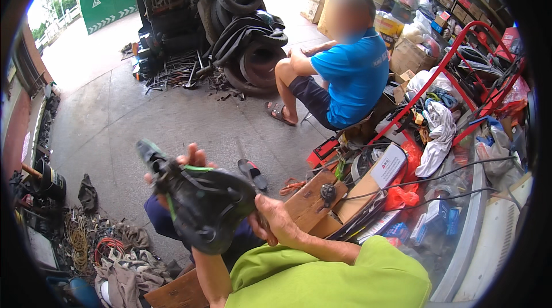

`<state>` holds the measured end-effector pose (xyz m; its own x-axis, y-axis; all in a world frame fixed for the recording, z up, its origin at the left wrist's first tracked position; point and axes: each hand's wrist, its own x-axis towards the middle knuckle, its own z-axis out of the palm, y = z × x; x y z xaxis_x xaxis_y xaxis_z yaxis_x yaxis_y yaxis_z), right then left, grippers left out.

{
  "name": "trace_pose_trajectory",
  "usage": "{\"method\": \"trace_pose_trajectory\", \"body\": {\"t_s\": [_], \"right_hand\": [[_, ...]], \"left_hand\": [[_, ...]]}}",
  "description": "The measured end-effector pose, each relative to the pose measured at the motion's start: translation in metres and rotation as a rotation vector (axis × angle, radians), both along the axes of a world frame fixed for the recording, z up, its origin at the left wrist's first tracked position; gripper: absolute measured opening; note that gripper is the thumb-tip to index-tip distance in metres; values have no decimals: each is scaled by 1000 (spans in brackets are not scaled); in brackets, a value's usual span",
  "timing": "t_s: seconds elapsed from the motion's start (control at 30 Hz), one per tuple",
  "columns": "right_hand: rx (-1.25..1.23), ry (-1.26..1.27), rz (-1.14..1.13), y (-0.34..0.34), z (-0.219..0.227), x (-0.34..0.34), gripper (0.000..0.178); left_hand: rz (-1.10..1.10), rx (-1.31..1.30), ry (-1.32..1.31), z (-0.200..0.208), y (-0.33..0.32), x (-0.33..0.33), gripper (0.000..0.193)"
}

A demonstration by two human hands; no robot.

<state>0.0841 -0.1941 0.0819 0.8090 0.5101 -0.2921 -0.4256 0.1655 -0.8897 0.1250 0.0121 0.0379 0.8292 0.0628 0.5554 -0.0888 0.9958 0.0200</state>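
Observation:
Between my hands is what looks like a black bicycle saddle (204, 210) with green edging. It is raised above my lap and tilted, its narrow end up and to the left, its broad end down and to the right. My left hand (194, 157) reaches behind it and grips it, with fingertips showing past its upper edge; the palm is hidden. At the broad end, my right hand (275, 216) is closed on the rim, its fingers partly hidden.
A person in a blue shirt (353, 75) sits ahead on the right. Old tyres (247, 49) and loose tools (175, 72) lie further off. A wooden plank (310, 201), a red metal frame (443, 66) and heaped goods fill the right; rags (129, 273) lie at lower left; a slipper (252, 174) is on the floor.

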Motion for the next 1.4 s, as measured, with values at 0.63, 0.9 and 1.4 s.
{"method": "trace_pose_trajectory", "body": {"t_s": [0.63, 0.9, 1.4], "right_hand": [[-275, -200, -378, -34, -64, 25, 54], [-238, -276, -359, -40, -54, 17, 48], [-37, -70, -215, -35, -81, 22, 35]], "left_hand": [[49, 286, 584, -42, -45, -12, 63], [48, 199, 695, -74, -49, -17, 70], [39, -50, 545, -43, -52, -27, 75]]}}
